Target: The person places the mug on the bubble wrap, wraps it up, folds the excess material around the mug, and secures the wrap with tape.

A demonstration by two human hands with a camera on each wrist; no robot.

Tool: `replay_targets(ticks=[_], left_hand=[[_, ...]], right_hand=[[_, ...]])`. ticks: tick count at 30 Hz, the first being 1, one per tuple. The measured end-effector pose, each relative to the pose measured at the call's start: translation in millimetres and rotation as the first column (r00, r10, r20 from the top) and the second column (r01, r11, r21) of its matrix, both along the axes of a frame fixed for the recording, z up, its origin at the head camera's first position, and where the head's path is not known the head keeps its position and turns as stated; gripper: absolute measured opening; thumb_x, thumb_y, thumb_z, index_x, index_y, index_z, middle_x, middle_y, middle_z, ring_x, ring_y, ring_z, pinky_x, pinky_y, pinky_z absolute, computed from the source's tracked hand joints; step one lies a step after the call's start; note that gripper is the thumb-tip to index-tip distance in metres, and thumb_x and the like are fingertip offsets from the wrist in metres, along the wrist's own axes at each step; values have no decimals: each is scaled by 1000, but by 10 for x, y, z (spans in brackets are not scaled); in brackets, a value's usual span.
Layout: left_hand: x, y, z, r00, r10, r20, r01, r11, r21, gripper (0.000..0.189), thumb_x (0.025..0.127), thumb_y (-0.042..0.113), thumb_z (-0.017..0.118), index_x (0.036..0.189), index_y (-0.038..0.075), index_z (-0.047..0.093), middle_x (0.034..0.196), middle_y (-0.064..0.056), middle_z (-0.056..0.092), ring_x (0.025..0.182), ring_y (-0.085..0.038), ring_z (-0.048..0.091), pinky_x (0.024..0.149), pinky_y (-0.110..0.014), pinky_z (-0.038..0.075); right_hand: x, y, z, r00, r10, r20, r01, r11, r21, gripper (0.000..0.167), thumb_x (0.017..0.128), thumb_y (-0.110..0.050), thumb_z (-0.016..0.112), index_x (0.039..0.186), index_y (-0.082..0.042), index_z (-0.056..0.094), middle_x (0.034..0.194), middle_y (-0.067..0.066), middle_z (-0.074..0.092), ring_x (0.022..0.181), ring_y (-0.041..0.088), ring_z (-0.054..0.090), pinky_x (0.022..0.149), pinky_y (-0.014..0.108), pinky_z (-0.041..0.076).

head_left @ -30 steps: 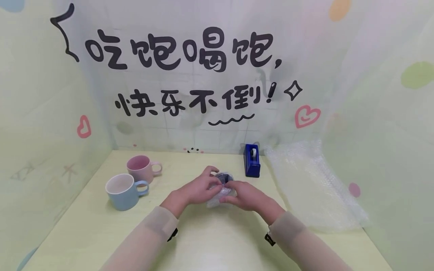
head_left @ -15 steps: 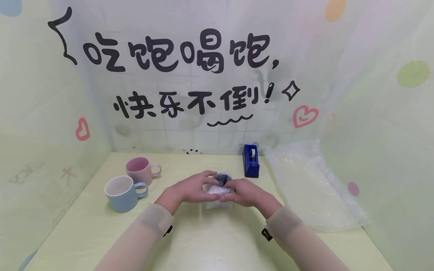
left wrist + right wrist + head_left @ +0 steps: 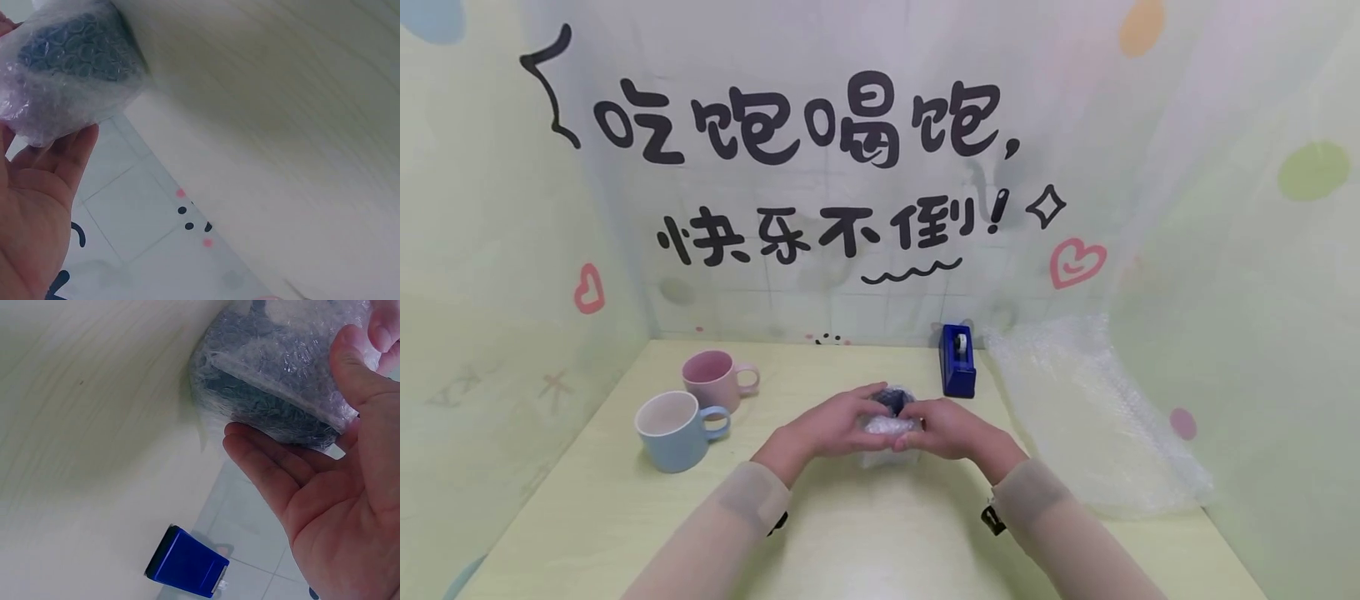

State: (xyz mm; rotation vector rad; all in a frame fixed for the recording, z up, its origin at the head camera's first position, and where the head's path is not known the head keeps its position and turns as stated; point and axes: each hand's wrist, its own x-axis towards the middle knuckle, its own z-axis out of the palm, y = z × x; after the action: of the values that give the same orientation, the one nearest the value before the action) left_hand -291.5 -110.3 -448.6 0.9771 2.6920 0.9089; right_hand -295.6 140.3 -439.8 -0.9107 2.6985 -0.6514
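Both hands hold a dark bluish object wrapped in bubble wrap at the middle of the table. My left hand curls round its left side, my right hand round its right. In the head view the thumbs nearly meet at the near side of the wrap, and a dark interior shows at the top between the fingers. The left wrist view shows the wrapped bundle with fingers along its far side. In the right wrist view, a fold of the plastic crosses the bundle, and the thumb presses on it.
A pink mug and a light blue mug stand at the left of the table. Behind the hands, a blue tape dispenser stands near the wall. A sheet of bubble wrap lies at the right.
My thumbs have moved from the top of the bundle to its near side and drawn closer together. More of the dark interior shows. The mugs and tape dispenser stay put.
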Motion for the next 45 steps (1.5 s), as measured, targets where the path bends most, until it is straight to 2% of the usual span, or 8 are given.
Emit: replay_targets(ticks=[7,12,18,23,25,30,39,45], left_hand=[[27,31,6,998,-18,-58,18,1000,-5,45,102,36,76,134,4,77,169,-21,48,154,-43,51,126,-59,45],[21,49,10,999,1,-36,-1,1000,-11,43,103,38,74,133,7,78,170,-20,48,154,-44,51,126,-60,45],[22,86,-8,1000,-2,-23,2,1000,-5,46,102,38,75,134,6,78,170,-21,48,155,-44,49,128,-59,43],[25,98,-23,1000,9,-15,-9,1000,-4,49,102,39,75,136,4,76,172,-20,45,157,-44,47,129,-57,41],[24,98,-29,1000,18,-14,-18,1000,0,49,102,38,75,136,5,76,172,-19,45,157,-44,47,130,-56,41],[19,93,-43,1000,22,-12,-22,1000,15,49,100,39,76,136,5,77,172,-19,45,157,-45,47,129,-57,41],[35,28,-75,999,49,-19,-49,999,12,51,100,40,77,137,5,76,173,-18,45,156,-44,48,129,-56,42],[40,28,-70,998,56,10,-57,998,38,52,100,40,77,139,5,75,174,-16,44,158,-45,46,130,-57,41]], right_hand=[[54,55,-57,999,33,-10,-33,997,-67,36,104,-50,73,118,-17,71,110,-3,73,96,15,64,88,39,55],[39,111,-30,999,34,33,-32,998,-60,43,104,-53,72,133,-20,71,131,1,74,114,22,71,100,44,60],[-161,366,119,976,-124,179,163,962,-220,48,110,-39,65,152,-17,65,150,16,68,127,35,73,107,56,60],[-521,588,191,867,-483,127,498,817,-292,39,113,-35,52,128,-3,70,117,18,76,100,28,72,90,46,61],[-646,662,193,828,-553,92,558,793,-244,37,113,-34,51,118,-2,68,106,12,72,93,23,66,84,39,55],[-839,785,133,805,-592,50,593,796,-118,35,112,-33,53,90,-7,54,80,1,49,76,19,46,72,34,41],[-984,732,-105,767,-601,224,636,760,-137,55,113,-41,53,64,-21,37,58,-9,34,56,11,34,59,31,35],[-975,668,-158,702,-650,292,709,678,-195,48,113,-34,56,70,-15,44,65,-5,41,62,15,39,64,34,39]])
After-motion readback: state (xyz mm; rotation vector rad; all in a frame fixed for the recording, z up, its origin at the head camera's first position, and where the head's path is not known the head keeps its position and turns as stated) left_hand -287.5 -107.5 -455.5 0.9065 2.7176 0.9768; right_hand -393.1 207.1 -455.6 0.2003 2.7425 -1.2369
